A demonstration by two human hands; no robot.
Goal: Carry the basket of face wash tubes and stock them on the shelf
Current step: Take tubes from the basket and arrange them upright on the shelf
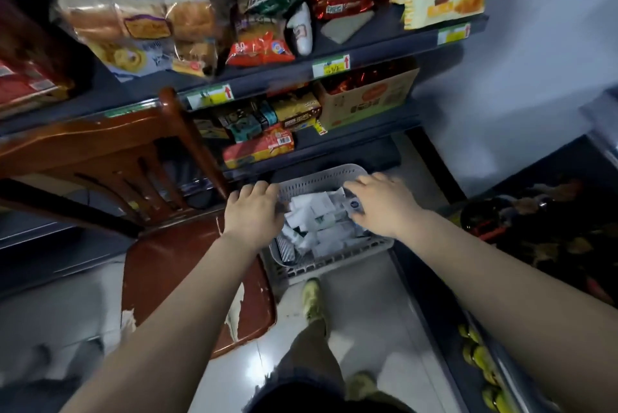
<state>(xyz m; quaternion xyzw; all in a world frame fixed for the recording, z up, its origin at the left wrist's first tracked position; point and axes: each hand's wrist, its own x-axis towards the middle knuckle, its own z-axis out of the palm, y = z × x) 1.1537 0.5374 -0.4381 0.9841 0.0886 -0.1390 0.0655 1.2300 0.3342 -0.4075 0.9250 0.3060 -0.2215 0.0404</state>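
Both hands (254,212) (378,205) gripping grey basket (321,175) rims, fingers apparently curled, tubes (321,215) inside, wooden chair (187,265) crowding left, shelf (334,141) ahead

The grey perforated plastic basket (321,178) sits before the dark metal shelf (368,51), right of the red-brown wooden chair (174,265); white face wash tubes (321,222) lie in it, both hands on its left and right rims
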